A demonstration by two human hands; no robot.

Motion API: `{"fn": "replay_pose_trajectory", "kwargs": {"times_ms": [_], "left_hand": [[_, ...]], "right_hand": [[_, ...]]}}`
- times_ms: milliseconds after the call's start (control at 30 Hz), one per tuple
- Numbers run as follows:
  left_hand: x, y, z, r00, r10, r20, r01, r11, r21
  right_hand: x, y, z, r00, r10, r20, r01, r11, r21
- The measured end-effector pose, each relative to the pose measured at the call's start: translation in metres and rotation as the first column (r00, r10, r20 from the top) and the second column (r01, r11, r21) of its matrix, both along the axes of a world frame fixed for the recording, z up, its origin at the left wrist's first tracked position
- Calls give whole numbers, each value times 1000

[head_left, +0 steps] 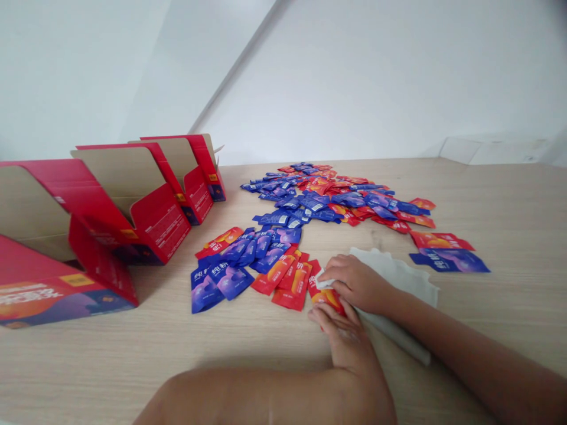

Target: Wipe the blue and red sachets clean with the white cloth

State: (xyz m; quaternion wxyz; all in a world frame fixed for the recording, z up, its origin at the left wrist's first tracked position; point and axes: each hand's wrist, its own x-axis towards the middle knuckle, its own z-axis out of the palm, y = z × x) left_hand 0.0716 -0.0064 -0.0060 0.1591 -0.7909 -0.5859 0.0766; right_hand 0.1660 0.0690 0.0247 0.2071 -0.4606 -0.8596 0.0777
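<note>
Flat on the table lies a red sachet (316,287) with an orange fruit picture, partly hidden by both my hands. My left hand (344,335) grips its lower end, fingers and thumb spread across it. A bunched corner of white cloth or wipe is pinched in my right hand (361,282) and touches the sachet's upper face. The rest of the white cloth (401,268) spreads under and beyond my right wrist. Just left of my hands are overlapping red sachets (292,286) and purple-blue sachets (230,278).
A larger heap of mixed red and blue sachets (316,202) covers the table's middle back. At right, a blue sachet (454,260) lies beside a red one (443,241). Several red cartons (162,224) with raised flaps line the left. A white wall (376,82) rises behind.
</note>
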Motion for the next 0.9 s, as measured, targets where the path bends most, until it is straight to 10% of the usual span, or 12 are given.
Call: {"fn": "replay_pose_trajectory", "kwargs": {"times_ms": [367, 700, 900], "left_hand": [[-2, -2, 11, 997, 12, -71, -16, 998, -67], [0, 2, 8, 1000, 21, 11, -20, 995, -93], [-1, -1, 14, 993, -2, -115, -7, 997, -79]], "right_hand": [[-13, -16, 7, 990, 121, -77, -121, 993, -1], [9, 2, -1, 997, -54, -60, 59, 995, 82], [-14, -18, 12, 993, 108, -43, -107, 994, 28]]}}
